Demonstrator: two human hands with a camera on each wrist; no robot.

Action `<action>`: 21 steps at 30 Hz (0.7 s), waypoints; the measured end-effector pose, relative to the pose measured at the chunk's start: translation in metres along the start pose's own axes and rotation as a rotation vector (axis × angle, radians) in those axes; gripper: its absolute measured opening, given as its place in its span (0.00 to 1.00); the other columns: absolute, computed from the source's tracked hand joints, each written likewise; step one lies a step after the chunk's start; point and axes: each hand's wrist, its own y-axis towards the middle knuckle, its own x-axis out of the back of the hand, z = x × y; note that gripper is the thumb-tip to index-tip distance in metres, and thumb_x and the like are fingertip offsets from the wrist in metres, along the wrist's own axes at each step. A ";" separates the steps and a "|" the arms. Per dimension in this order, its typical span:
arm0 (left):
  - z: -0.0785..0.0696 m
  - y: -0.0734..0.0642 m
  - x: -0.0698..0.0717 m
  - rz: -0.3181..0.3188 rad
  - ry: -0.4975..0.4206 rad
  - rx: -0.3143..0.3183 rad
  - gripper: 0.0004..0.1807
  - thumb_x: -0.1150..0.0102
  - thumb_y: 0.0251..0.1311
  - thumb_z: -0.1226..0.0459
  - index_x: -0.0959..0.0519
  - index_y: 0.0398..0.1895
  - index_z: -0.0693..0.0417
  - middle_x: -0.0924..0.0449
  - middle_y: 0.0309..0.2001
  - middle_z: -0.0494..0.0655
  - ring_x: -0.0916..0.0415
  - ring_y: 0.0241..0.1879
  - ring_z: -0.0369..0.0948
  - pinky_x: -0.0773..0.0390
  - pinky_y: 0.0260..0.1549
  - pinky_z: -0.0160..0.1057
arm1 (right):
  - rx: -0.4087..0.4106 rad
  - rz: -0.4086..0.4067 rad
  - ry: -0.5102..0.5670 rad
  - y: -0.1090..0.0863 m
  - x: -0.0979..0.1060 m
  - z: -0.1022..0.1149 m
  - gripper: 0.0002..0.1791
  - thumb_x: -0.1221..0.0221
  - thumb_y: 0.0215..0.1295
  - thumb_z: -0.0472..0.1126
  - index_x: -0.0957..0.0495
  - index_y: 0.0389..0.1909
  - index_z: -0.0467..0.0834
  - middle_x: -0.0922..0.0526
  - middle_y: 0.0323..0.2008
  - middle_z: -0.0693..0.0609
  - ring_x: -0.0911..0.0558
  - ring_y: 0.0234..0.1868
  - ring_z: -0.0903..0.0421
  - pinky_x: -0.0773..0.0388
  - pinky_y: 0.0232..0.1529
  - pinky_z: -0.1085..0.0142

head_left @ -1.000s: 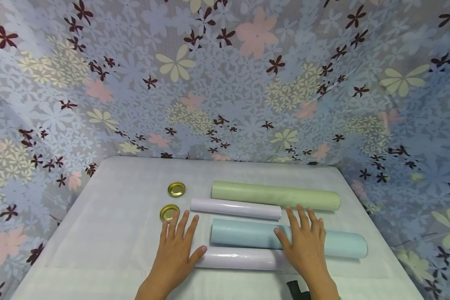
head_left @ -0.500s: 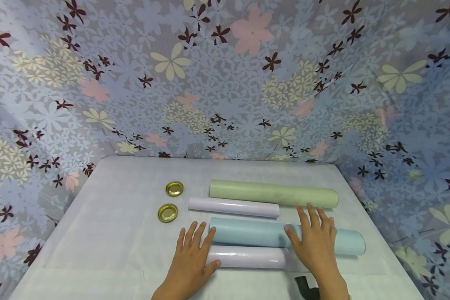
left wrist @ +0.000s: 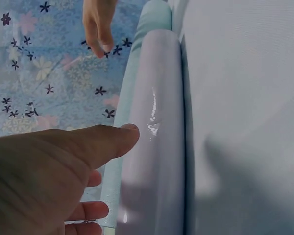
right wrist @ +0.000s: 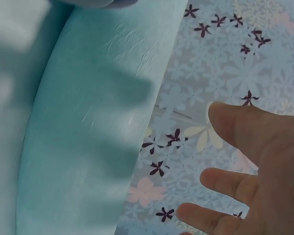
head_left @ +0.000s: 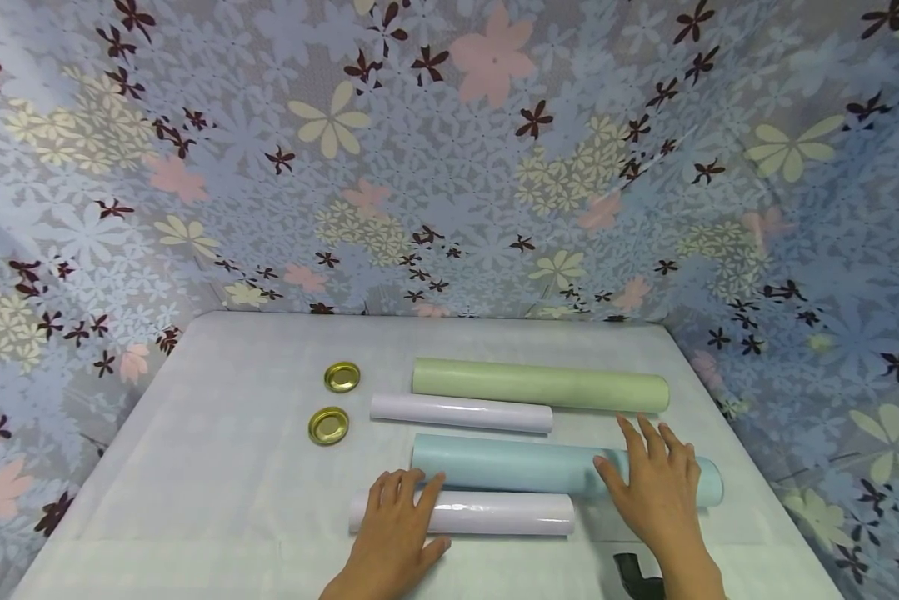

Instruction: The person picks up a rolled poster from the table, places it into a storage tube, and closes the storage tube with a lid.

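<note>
In the head view my left hand (head_left: 397,533) is over the left part of the nearest shiny white roll (head_left: 501,513), fingers loosely spread. The left wrist view has the thumb (left wrist: 115,142) extended beside that white roll (left wrist: 154,122); whether it touches is unclear. My right hand (head_left: 659,492) hovers or lies over the right part of a light blue roll (head_left: 509,465), partly covering it. From the right wrist, its spread fingers (right wrist: 230,183) grip nothing, and the blue roll (right wrist: 93,122) lies to one side.
Beyond the blue roll lie a thinner white roll (head_left: 460,413) and a green roll (head_left: 539,385). Two gold round lids (head_left: 342,377) sit to their left. A black curved object (head_left: 635,577) is by the right wrist. Floral fabric (head_left: 449,167) surrounds the white-covered table (head_left: 194,467).
My left hand has moved right and nearer, away from the gold lids and onto the nearest white roll. My right hand has shifted right along the blue roll. The view has turned slightly.
</note>
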 end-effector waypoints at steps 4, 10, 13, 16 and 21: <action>0.000 0.001 -0.004 0.006 0.014 -0.008 0.36 0.36 0.48 0.44 0.31 0.60 0.48 0.34 0.52 0.50 0.37 0.54 0.48 0.37 0.57 0.52 | -0.013 0.029 -0.022 0.000 0.001 -0.006 0.37 0.38 0.59 0.52 0.37 0.65 0.39 0.37 0.63 0.30 0.45 0.65 0.29 0.55 0.60 0.29; 0.001 0.001 -0.008 0.012 0.023 -0.006 0.36 0.34 0.46 0.44 0.30 0.58 0.49 0.32 0.50 0.49 0.36 0.52 0.48 0.36 0.53 0.51 | 0.015 0.063 -0.045 0.001 0.001 -0.013 0.39 0.35 0.54 0.51 0.36 0.64 0.40 0.35 0.61 0.31 0.44 0.63 0.30 0.53 0.59 0.30; 0.002 0.002 -0.010 0.037 0.007 0.008 0.36 0.34 0.46 0.44 0.30 0.58 0.49 0.32 0.50 0.49 0.36 0.52 0.48 0.36 0.53 0.51 | 0.047 0.096 -0.049 0.002 0.000 -0.017 0.40 0.34 0.52 0.52 0.36 0.64 0.41 0.34 0.61 0.32 0.42 0.63 0.29 0.52 0.59 0.30; 0.004 0.002 -0.012 0.053 -0.002 0.016 0.36 0.33 0.46 0.45 0.30 0.58 0.49 0.32 0.50 0.48 0.36 0.52 0.47 0.36 0.53 0.52 | 0.084 0.136 -0.066 0.003 -0.001 -0.021 0.41 0.33 0.51 0.53 0.35 0.64 0.42 0.32 0.59 0.33 0.40 0.62 0.29 0.49 0.58 0.31; 0.005 0.002 -0.015 0.049 0.011 0.006 0.36 0.32 0.45 0.45 0.29 0.56 0.50 0.32 0.48 0.48 0.35 0.51 0.47 0.35 0.51 0.51 | 0.129 0.201 -0.080 0.004 -0.002 -0.028 0.42 0.31 0.46 0.55 0.33 0.63 0.44 0.28 0.56 0.35 0.36 0.59 0.30 0.44 0.54 0.33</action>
